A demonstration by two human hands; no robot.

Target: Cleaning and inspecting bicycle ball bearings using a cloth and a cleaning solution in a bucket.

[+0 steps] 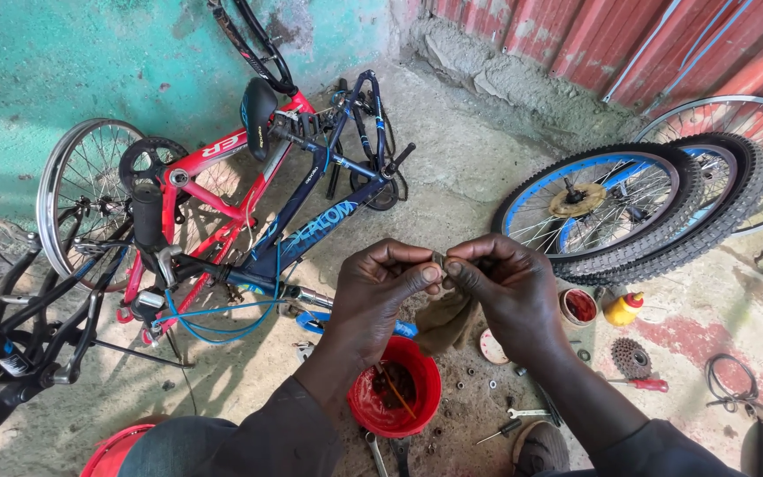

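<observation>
My left hand (pixel 377 291) and my right hand (pixel 505 287) meet in the middle of the view, fingertips pinched together on a small metal part (pixel 440 261). The part is mostly hidden between the fingers, so its shape is unclear. Below my hands a red tub (pixel 426 389) with dark oily contents and a thin stick sits on the concrete ground. A brown rag (pixel 443 322) lies just behind the tub, under my right hand.
A red bicycle frame (pixel 214 159) and a blue one (pixel 320 221) lie at left. Blue-rimmed wheels with tyres (pixel 611 208) lean at right. A small grease tin (pixel 578 306), yellow bottle (pixel 623 309), sprocket cluster (pixel 631 358), red-handled screwdriver (pixel 642 384) and spanners (pixel 527 412) lie on the ground.
</observation>
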